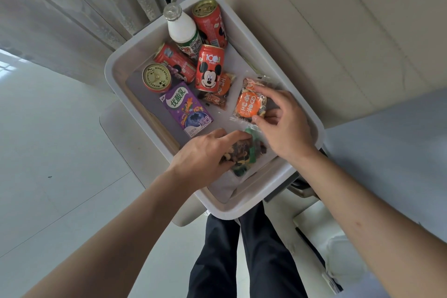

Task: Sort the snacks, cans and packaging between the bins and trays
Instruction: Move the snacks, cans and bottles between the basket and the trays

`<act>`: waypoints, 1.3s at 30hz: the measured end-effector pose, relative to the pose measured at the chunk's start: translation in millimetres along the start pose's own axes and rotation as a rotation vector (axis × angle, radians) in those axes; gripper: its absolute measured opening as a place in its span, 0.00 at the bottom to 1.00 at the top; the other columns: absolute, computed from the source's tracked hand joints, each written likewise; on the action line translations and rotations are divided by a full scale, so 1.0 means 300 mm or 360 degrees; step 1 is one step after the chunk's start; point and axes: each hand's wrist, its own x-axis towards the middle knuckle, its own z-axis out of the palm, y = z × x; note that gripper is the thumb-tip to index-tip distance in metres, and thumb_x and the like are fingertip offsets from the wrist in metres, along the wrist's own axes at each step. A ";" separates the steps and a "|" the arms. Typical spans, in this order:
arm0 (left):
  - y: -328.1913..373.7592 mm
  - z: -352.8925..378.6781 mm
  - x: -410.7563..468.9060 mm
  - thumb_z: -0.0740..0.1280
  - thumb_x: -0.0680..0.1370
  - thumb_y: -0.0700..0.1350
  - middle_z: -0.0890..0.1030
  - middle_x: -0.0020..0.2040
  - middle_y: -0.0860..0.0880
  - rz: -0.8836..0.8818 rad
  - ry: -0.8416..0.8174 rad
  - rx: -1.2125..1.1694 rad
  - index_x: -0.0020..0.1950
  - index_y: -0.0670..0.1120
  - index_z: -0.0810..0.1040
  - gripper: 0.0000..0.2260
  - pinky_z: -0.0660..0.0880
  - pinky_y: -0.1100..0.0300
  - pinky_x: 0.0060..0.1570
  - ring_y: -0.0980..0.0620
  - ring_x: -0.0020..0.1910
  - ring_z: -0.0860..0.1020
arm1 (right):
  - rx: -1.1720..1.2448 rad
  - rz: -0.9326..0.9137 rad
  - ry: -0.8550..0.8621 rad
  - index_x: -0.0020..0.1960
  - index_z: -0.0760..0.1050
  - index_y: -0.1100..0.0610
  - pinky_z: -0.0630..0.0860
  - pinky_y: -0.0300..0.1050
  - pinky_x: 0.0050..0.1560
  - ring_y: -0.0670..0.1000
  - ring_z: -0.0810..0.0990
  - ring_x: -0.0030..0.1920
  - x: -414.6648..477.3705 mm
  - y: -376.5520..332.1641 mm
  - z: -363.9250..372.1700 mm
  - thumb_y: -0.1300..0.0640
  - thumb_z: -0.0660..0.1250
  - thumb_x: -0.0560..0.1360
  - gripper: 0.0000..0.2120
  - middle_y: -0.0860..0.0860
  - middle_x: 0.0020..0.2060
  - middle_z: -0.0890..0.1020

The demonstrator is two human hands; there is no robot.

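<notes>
The orange packet lies right of centre in the bin, pinched between the thumb and fingers of the right hand. Just below, the left hand grips the green packet. Best lift both straight up, clear of the cans above.

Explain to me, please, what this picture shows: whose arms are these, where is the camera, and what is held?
There is no machine here: these are a person's two bare arms. The single picture comes from a camera worn on the person's head, looking down, so the dark trousers show below. Both hands reach into a white bin. In it are red cans, a white bottle and a purple carton. The right hand pinches an orange nut packet between thumb and fingers. The left hand grips a green packet just beside it.
</notes>
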 end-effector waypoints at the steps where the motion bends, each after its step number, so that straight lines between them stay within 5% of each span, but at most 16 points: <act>1: 0.001 -0.002 -0.001 0.74 0.76 0.47 0.78 0.57 0.51 0.0001 -0.0011 -0.0050 0.76 0.61 0.64 0.31 0.78 0.50 0.50 0.45 0.51 0.80 | -0.0018 -0.0011 0.0005 0.70 0.76 0.48 0.81 0.35 0.52 0.47 0.85 0.53 -0.003 -0.003 -0.004 0.67 0.74 0.73 0.29 0.47 0.63 0.76; 12: 0.075 -0.092 -0.099 0.77 0.75 0.50 0.77 0.59 0.55 -0.0129 0.0178 -0.0399 0.73 0.66 0.68 0.31 0.79 0.52 0.58 0.51 0.60 0.77 | 0.0035 -0.0117 -0.0008 0.70 0.76 0.50 0.80 0.36 0.51 0.45 0.84 0.50 -0.070 -0.192 -0.128 0.71 0.73 0.73 0.30 0.41 0.59 0.75; 18: 0.189 -0.297 -0.225 0.76 0.76 0.49 0.76 0.63 0.58 -0.0134 0.0332 -0.0423 0.74 0.68 0.66 0.32 0.79 0.54 0.60 0.55 0.61 0.77 | 0.0040 -0.0284 0.0034 0.71 0.75 0.48 0.81 0.39 0.54 0.46 0.83 0.55 -0.161 -0.474 -0.264 0.69 0.73 0.74 0.30 0.47 0.63 0.75; 20: 0.227 -0.403 -0.269 0.77 0.75 0.49 0.77 0.64 0.58 -0.0134 0.0468 -0.0431 0.74 0.66 0.68 0.32 0.79 0.56 0.61 0.56 0.61 0.77 | 0.0040 -0.0376 0.0057 0.71 0.74 0.48 0.81 0.40 0.55 0.47 0.84 0.55 -0.204 -0.599 -0.318 0.69 0.73 0.74 0.30 0.46 0.63 0.75; 25: 0.359 -0.674 -0.412 0.78 0.74 0.47 0.74 0.64 0.64 -0.0194 0.0968 -0.0568 0.73 0.64 0.72 0.31 0.68 0.81 0.50 0.67 0.58 0.72 | 0.0081 -0.0590 0.0133 0.70 0.75 0.48 0.80 0.37 0.55 0.48 0.83 0.56 -0.315 -0.894 -0.450 0.71 0.73 0.74 0.30 0.46 0.64 0.75; 32: 0.549 -0.942 -0.684 0.79 0.73 0.44 0.80 0.60 0.64 -0.0260 0.1577 -0.0756 0.69 0.71 0.72 0.33 0.79 0.58 0.56 0.61 0.60 0.79 | 0.0144 -0.0941 0.0061 0.69 0.76 0.48 0.80 0.36 0.53 0.49 0.83 0.56 -0.403 -1.202 -0.525 0.70 0.73 0.73 0.29 0.42 0.61 0.77; 36: 0.650 -1.037 -0.850 0.79 0.73 0.41 0.80 0.58 0.63 -0.0371 0.1917 -0.0743 0.68 0.71 0.73 0.33 0.78 0.70 0.48 0.68 0.55 0.78 | 0.0150 -0.1143 -0.0144 0.70 0.75 0.49 0.80 0.35 0.56 0.47 0.81 0.61 -0.405 -1.365 -0.502 0.69 0.73 0.74 0.29 0.44 0.63 0.76; 39: 0.700 -1.074 -0.965 0.79 0.73 0.40 0.82 0.57 0.57 -0.0459 0.2159 -0.0737 0.69 0.65 0.75 0.31 0.78 0.72 0.45 0.61 0.53 0.81 | 0.0178 -0.1294 -0.0323 0.70 0.75 0.49 0.80 0.35 0.55 0.46 0.82 0.60 -0.415 -1.472 -0.470 0.69 0.73 0.74 0.29 0.44 0.62 0.77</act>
